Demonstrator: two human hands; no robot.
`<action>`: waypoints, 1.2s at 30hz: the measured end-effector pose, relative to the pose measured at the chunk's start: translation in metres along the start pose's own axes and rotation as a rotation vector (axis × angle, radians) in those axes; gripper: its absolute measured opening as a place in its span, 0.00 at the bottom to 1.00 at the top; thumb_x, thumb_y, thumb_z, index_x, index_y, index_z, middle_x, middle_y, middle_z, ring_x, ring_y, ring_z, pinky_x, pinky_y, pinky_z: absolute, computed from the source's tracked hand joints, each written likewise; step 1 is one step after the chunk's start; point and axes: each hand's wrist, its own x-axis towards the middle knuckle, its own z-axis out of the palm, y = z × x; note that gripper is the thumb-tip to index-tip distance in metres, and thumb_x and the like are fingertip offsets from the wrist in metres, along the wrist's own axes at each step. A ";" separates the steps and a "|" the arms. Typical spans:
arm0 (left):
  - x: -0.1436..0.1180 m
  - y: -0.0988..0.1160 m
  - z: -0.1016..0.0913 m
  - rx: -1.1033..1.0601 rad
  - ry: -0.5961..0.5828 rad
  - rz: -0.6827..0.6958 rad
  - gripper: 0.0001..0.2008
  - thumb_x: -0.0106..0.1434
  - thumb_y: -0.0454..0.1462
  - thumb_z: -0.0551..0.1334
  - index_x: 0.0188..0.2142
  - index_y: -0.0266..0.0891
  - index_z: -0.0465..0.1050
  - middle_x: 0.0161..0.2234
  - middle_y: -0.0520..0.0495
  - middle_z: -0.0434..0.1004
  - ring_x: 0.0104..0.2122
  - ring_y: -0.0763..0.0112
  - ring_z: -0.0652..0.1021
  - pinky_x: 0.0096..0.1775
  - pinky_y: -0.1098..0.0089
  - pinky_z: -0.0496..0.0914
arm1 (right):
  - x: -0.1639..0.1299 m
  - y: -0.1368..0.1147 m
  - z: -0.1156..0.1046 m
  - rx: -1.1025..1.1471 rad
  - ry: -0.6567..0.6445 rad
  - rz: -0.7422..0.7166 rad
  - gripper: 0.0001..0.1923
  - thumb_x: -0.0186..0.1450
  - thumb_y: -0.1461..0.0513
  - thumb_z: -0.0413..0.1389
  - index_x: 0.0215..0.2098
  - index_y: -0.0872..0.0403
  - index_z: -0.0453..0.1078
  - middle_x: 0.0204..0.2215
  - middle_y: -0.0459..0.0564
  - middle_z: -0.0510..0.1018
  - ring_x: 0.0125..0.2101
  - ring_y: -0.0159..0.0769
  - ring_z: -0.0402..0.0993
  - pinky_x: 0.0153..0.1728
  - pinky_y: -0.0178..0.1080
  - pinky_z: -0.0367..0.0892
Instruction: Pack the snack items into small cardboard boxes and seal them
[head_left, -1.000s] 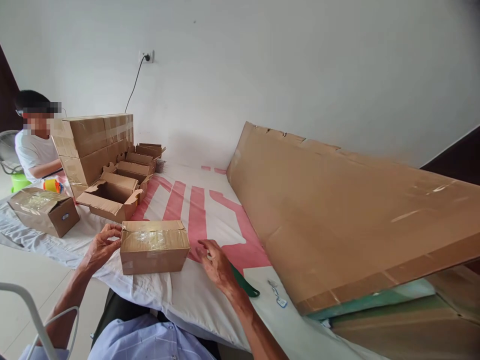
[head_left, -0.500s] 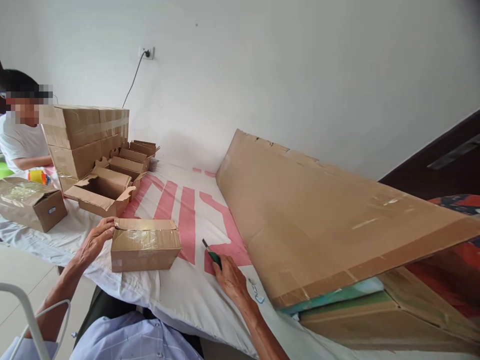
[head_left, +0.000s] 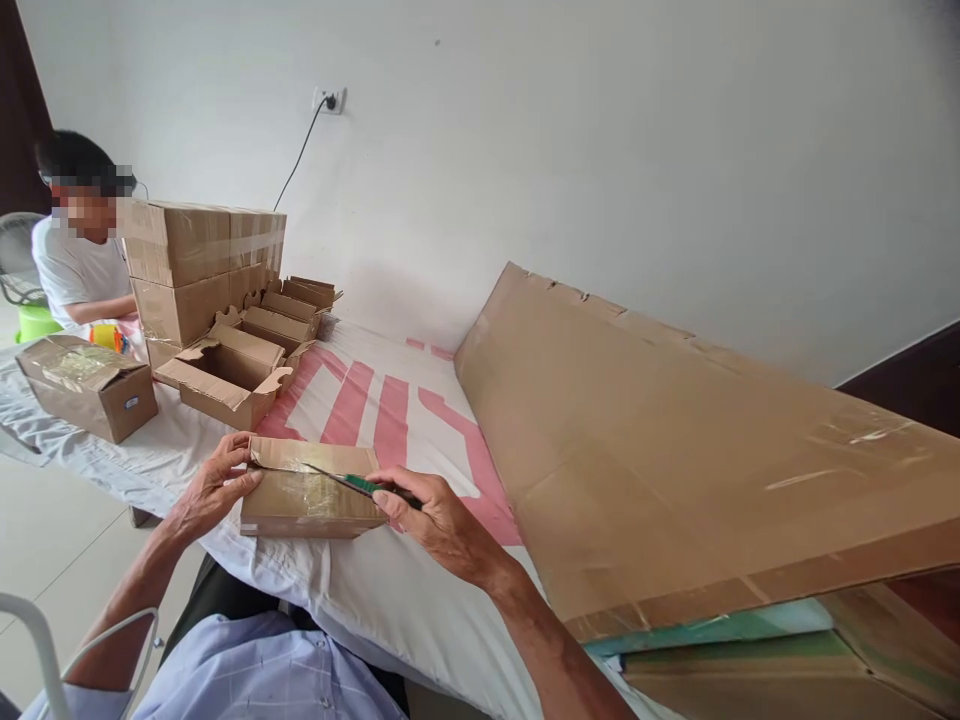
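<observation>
A taped cardboard box sits on the cloth-covered table in front of me. My left hand grips its left end, thumb at the near side and fingers over the top corner. In my right hand is a utility knife with a green and black handle. Its blade points left and lies over the clear tape along the top seam; whether the tip is in the tape I cannot tell. At the left end of that seam a narrow gap shows between the flaps.
Open cardboard boxes stand in a row beyond, beside stacked closed boxes. Another taped box is at the left. A person sits behind the stack. A large cardboard sheet slants along the right.
My right hand has brought the knife leftward and up from the cloth onto the box top. My left thumb now presses the box's near side. The view has shifted slightly left.
</observation>
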 end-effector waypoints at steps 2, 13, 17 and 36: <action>-0.003 0.000 0.000 0.014 -0.021 0.012 0.20 0.71 0.55 0.63 0.49 0.45 0.84 0.64 0.40 0.69 0.66 0.49 0.69 0.61 0.57 0.73 | 0.008 -0.012 0.002 -0.071 -0.069 -0.046 0.19 0.74 0.50 0.54 0.49 0.52 0.81 0.39 0.49 0.85 0.36 0.39 0.77 0.38 0.39 0.68; -0.007 -0.004 0.000 0.061 -0.074 0.061 0.20 0.73 0.53 0.61 0.54 0.46 0.82 0.65 0.41 0.68 0.65 0.51 0.71 0.60 0.57 0.74 | 0.028 -0.028 0.008 -0.204 -0.154 -0.139 0.16 0.76 0.55 0.54 0.51 0.49 0.82 0.45 0.49 0.87 0.43 0.40 0.82 0.46 0.40 0.70; -0.008 -0.005 -0.002 0.096 -0.091 0.087 0.21 0.74 0.53 0.61 0.56 0.47 0.81 0.65 0.41 0.67 0.65 0.51 0.71 0.60 0.58 0.74 | 0.031 -0.030 0.005 -0.277 -0.151 -0.135 0.16 0.75 0.56 0.54 0.51 0.49 0.82 0.47 0.50 0.88 0.45 0.42 0.83 0.47 0.41 0.71; -0.007 0.002 -0.007 0.118 -0.142 0.111 0.19 0.75 0.44 0.55 0.57 0.43 0.80 0.63 0.41 0.68 0.65 0.53 0.70 0.68 0.56 0.65 | 0.061 -0.096 0.003 -0.859 -0.329 0.022 0.18 0.78 0.57 0.51 0.53 0.44 0.84 0.42 0.50 0.88 0.42 0.42 0.82 0.41 0.38 0.65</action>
